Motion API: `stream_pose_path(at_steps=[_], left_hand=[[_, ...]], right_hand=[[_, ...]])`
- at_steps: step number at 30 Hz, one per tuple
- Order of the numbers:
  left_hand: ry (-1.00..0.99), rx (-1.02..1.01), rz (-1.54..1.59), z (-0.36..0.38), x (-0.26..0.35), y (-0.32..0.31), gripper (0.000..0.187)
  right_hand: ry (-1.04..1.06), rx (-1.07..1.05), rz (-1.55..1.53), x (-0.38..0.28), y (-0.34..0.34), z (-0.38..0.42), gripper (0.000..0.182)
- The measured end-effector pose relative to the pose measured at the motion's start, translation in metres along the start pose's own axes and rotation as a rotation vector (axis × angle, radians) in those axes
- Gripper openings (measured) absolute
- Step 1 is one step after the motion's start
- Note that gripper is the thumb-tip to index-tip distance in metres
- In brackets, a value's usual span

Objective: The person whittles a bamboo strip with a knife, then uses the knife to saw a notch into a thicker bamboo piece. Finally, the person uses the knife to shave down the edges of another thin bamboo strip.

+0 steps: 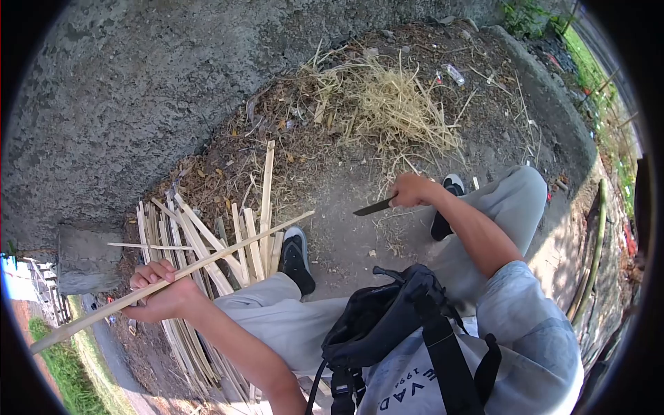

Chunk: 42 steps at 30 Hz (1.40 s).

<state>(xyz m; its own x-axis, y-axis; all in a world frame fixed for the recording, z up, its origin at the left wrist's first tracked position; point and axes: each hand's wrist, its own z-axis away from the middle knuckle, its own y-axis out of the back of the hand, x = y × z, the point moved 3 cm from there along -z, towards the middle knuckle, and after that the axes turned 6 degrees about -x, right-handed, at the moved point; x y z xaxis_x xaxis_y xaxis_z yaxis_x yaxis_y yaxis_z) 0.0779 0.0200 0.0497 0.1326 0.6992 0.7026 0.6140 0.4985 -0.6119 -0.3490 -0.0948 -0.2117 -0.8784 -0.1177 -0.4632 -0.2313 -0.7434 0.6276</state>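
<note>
A long, pale bamboo strip (235,247) slants across the left side of the view. My left hand (164,294) is wrapped round it near its lower part, and its far end points towards the middle. In my right hand (412,190) is a knife (373,207) with a dark blade aimed left; the fingers cover most of its handle. Blade and strip are apart. Several more split bamboo strips (266,194) lie in a pile beside my left foot, partly hidden under the held strip and my left forearm.
A heap of thin shavings (398,104) lies on the dirt ahead, near a clear plastic bottle (454,75). A rough concrete wall (152,104) borders the far left, with a block (90,256) at its end. A black bag (387,321) hangs over my lap. Green poles (596,242) lie at right.
</note>
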Motion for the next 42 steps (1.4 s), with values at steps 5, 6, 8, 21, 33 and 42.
stream_pose_path(at_steps=[5, 6, 8, 21, 33, 42], left_hand=[[0.027, -0.057, 0.006, -0.005, -0.001, 0.011, 0.059], [0.028, -0.067, -0.002, -0.006, -0.001, 0.012, 0.060], [0.030, -0.082, -0.008, -0.004, 0.001, 0.014, 0.059], [0.026, -0.099, 0.006, -0.005, 0.005, 0.013, 0.057], [0.007, -0.040, -0.020, -0.001, 0.013, 0.016, 0.054], [0.026, -0.073, -0.011, 0.005, 0.010, 0.009, 0.056]], right_hand=[[-0.121, -0.125, 0.313, 0.039, -0.010, -0.009, 0.023], [-0.143, -0.051, 0.317, 0.040, -0.005, -0.005, 0.023], [-0.187, 0.097, 0.321, 0.044, 0.002, 0.006, 0.025], [-0.093, -0.073, 0.392, 0.046, 0.031, -0.017, 0.028], [-0.348, 0.650, 0.294, 0.108, 0.086, -0.042, 0.017], [-0.444, 0.683, 0.109, 0.107, 0.106, -0.038, 0.025]])
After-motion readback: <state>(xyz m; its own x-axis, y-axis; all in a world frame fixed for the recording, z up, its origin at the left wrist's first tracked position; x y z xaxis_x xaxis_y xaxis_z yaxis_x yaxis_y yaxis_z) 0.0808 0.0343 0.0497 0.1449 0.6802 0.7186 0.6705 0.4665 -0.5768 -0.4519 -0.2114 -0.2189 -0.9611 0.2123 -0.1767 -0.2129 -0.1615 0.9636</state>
